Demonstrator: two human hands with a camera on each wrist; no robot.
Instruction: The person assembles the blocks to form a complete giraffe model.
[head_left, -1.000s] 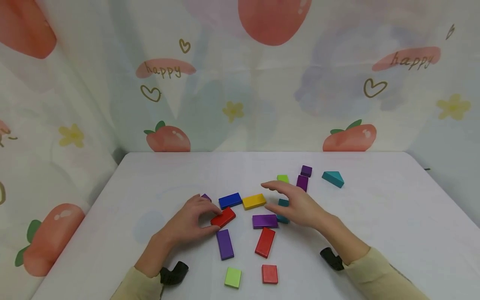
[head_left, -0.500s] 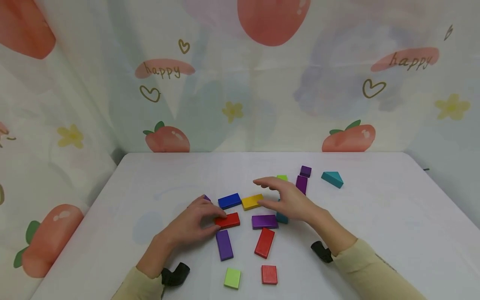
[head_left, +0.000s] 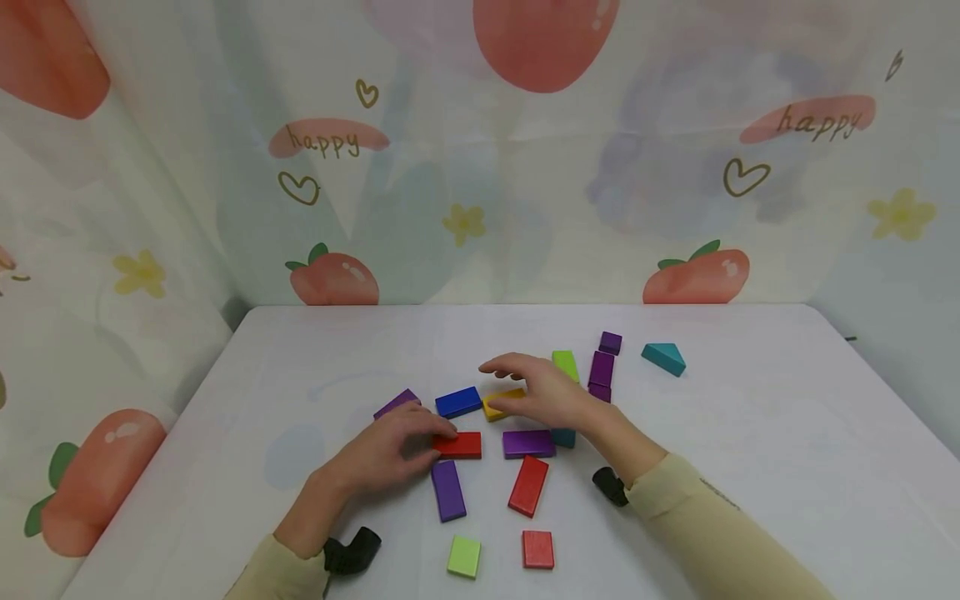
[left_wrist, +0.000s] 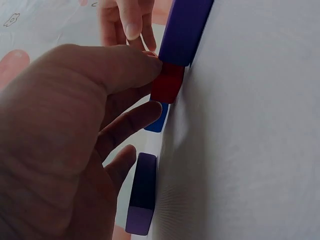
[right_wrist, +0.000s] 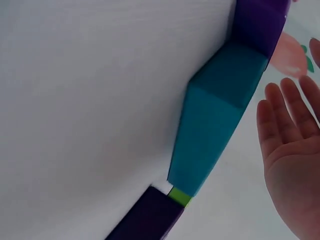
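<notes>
My left hand (head_left: 378,450) pinches the left end of a red block (head_left: 468,446) between thumb and index finger. In the left wrist view the red block (left_wrist: 168,85) shows just past the thumb tip, low on the table. My right hand (head_left: 547,392) hovers over a yellow block (head_left: 497,412), fingers extended and holding nothing. It partly covers that block. A blue block (head_left: 458,402) lies between the hands, left of the yellow one. One purple block (head_left: 448,492) sits below the red block, another purple block (head_left: 528,444) to its right.
Nearer me lie another red block (head_left: 528,486), a lime square (head_left: 464,557) and a coral square (head_left: 537,550). Behind the right hand are a lime block (head_left: 566,364), a purple bar (head_left: 602,369), a purple cube (head_left: 611,342) and a teal triangle (head_left: 664,358). A teal block (right_wrist: 205,135) is under the right wrist.
The left hand has turned the red block from slanted to nearly level and shifted it slightly right. My right hand has moved left over the yellow block, uncovering the lime block and purple bar.
</notes>
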